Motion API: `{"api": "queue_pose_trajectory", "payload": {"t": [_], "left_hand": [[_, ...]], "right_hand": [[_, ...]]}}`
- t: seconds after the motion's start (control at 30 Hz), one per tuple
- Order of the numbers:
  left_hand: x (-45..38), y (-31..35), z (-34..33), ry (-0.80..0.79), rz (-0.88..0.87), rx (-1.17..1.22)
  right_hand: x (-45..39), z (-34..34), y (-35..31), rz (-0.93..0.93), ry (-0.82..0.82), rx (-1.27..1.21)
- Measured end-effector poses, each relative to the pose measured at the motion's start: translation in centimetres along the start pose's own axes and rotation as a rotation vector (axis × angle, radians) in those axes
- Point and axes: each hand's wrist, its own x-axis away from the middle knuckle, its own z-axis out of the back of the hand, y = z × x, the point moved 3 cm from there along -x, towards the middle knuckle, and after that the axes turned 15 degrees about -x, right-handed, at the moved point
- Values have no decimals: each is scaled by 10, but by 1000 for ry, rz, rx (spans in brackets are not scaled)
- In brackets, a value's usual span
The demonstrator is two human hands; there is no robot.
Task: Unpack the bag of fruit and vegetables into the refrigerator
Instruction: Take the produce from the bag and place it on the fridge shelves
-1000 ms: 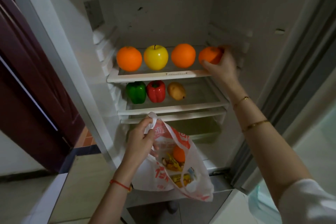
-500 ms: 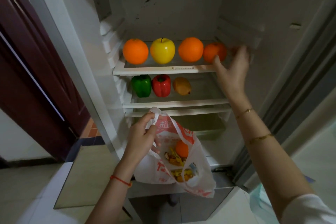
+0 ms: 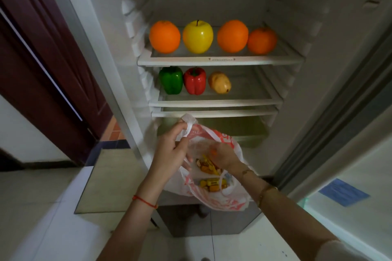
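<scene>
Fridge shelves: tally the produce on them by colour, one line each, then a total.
Orange: 3
Yellow: 1, the apple
Green: 1, a pepper
Red: 1, a pepper
Yellow-brown: 1, a pear-like fruit
Total: 7

This is a home, most likely the kitchen corner of a flat; an open household refrigerator [image 3: 212,27] fills the centre of the frame, its white shelves [image 3: 220,60] stocked with fruit and peppers. At the left edge stands a dark red wooden door [image 3: 42,59] above a black skirting strip; pale floor tiles [image 3: 31,207] spread across the lower left, and a blue notice [image 3: 343,193] sticks to the surface at lower right.
</scene>
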Motion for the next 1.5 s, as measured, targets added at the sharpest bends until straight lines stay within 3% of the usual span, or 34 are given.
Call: {"api": "queue_pose_trajectory", "payload": {"t": [0.2, 0.3, 0.5, 0.6, 0.77, 1.07, 1.23, 1.5], "left_hand": [[7, -12, -4, -54, 83, -15], [7, -13, -6, -72, 84, -27], [1, -17, -2, -45, 14, -110], [-3, -20, 0, -31, 8, -108], [-7, -19, 1, -19, -14, -74], [-19, -22, 2, 23, -88, -124], [-25, -22, 1, 28, -118, -136], [-34, -11, -8, 22, -116, -144]], "right_hand": [[-10, -4, 42, -156, 15, 42], [-17, -12, 58, -163, 14, -17], [-22, -24, 57, -125, 52, 195], [-24, -31, 59, -138, 94, 177], [-21, -30, 57, -134, 93, -181], [9, 13, 7, 17, -174, -688], [28, 58, -25, 147, -77, -921], [54, 130, -65, 336, 179, -966]]}}
